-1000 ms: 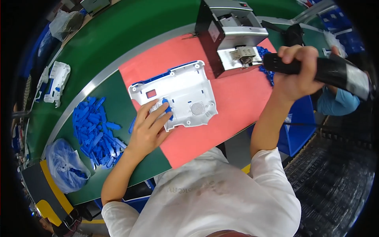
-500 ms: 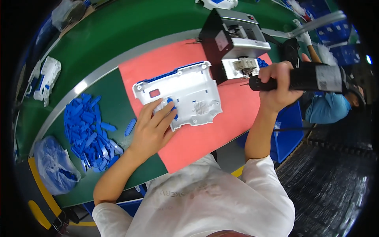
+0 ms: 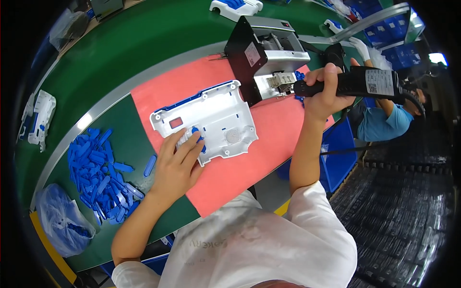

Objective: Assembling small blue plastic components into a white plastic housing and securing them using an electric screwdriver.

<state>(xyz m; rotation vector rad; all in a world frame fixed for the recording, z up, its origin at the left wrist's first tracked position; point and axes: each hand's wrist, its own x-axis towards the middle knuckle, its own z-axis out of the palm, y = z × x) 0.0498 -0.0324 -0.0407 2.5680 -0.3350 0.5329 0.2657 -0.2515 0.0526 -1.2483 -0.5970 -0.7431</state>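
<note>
A white plastic housing [image 3: 221,113] with a blue edge lies inner side up on the pink mat [image 3: 225,180]. My left hand [image 3: 177,161] rests on its near left part, fingers apart, fingertips on a small blue plastic piece [image 3: 202,144] that they partly cover. My right hand [image 3: 329,98] grips a black electric screwdriver [image 3: 353,84], held almost level. The screwdriver's tip is at the metal outlet of a black and silver screw feeder [image 3: 290,60], right of the housing. Whether a screw sits on the tip is too small to tell.
Left of the mat lie a heap of blue plastic strips [image 3: 103,177], one loose strip [image 3: 150,165] and a filled plastic bag [image 3: 62,221]. A green surface [image 3: 158,43] beyond carries white housings [image 3: 41,117]. A blue bin [image 3: 341,156] and a co-worker [image 3: 386,122] are at right.
The screwdriver's tip has moved from just in front of the screw feeder to its outlet. My left hand stays on the housing. The whole view has shifted a little.
</note>
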